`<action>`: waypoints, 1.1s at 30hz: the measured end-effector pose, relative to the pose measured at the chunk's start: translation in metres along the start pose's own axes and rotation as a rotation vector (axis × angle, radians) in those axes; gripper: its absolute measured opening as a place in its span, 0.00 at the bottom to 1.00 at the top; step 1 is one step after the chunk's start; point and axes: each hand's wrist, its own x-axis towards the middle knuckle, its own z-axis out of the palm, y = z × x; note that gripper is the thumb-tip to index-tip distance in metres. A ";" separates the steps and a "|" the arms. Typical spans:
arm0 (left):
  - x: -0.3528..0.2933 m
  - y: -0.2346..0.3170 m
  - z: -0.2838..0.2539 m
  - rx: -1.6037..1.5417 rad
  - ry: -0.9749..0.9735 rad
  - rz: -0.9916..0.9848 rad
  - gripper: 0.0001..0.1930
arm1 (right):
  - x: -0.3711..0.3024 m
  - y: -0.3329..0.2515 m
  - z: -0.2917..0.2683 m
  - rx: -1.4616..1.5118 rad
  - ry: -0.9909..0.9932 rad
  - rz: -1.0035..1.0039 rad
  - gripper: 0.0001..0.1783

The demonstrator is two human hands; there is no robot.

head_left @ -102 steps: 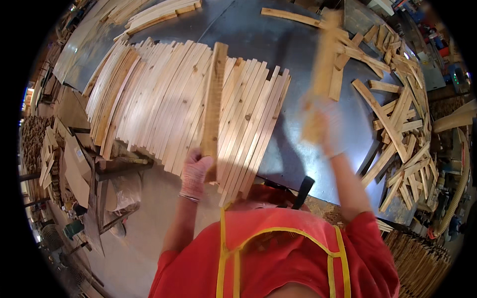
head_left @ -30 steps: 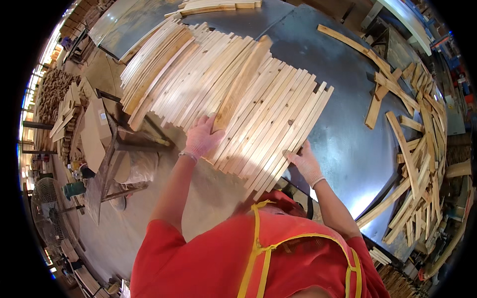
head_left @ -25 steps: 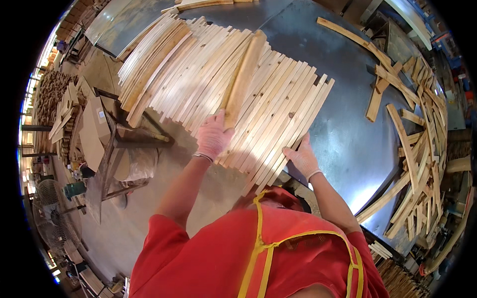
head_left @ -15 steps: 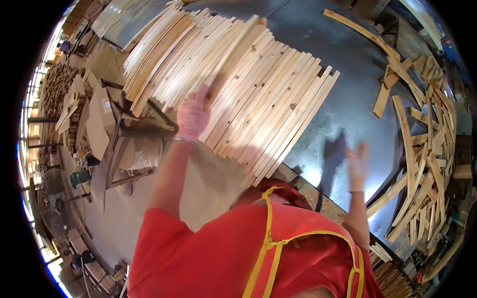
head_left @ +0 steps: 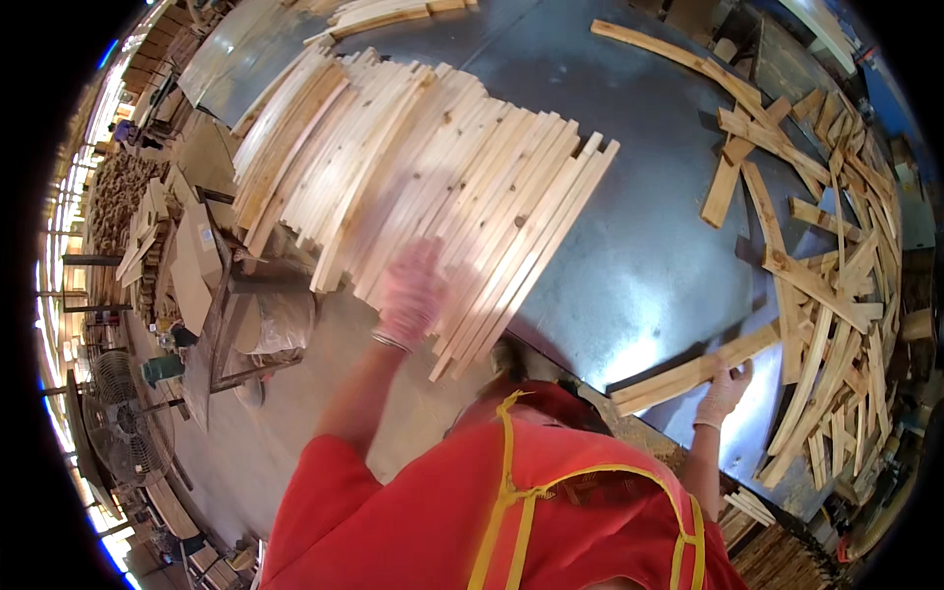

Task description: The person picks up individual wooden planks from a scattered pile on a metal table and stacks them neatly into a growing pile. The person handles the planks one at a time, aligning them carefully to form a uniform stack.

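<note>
A slanting row of pale wooden strips (head_left: 511, 187) lies side by side on the dark metal table. My left hand (head_left: 413, 290), in a thin pale glove and blurred, is over the row's near edge. Its fingers look stretched out with no strip in them. One strip (head_left: 379, 177) stands a little proud of the others, up and left of that hand. On the right, my gloved right hand (head_left: 726, 391) has its fingers closed around a wooden board (head_left: 678, 376), which lies slantwise over the table's near edge. Part of that grip is hidden.
A loose heap of wooden boards (head_left: 836, 295) covers the table's right side. More strips (head_left: 393, 18) lie at the far edge. To the left stand a cardboard box (head_left: 200, 256) on a frame and a floor fan (head_left: 128, 418). The metal tabletop (head_left: 629, 246) shows between row and heap.
The strip my left hand held tilted now lies among the row, and that hand has moved right and nearer me. My right hand, raised and empty before, has lowered onto a board.
</note>
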 end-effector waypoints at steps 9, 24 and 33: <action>-0.011 0.089 -0.027 -0.402 -0.128 0.043 0.37 | -0.153 -0.075 0.224 -0.077 -0.652 0.070 0.47; -0.019 0.129 -0.013 -0.151 -0.018 0.425 0.36 | 0.051 -0.103 0.242 -0.191 0.077 0.234 0.35; 0.030 0.230 -0.004 -0.304 -0.201 0.342 0.51 | 0.033 -0.131 0.146 -0.135 -0.600 -0.069 0.25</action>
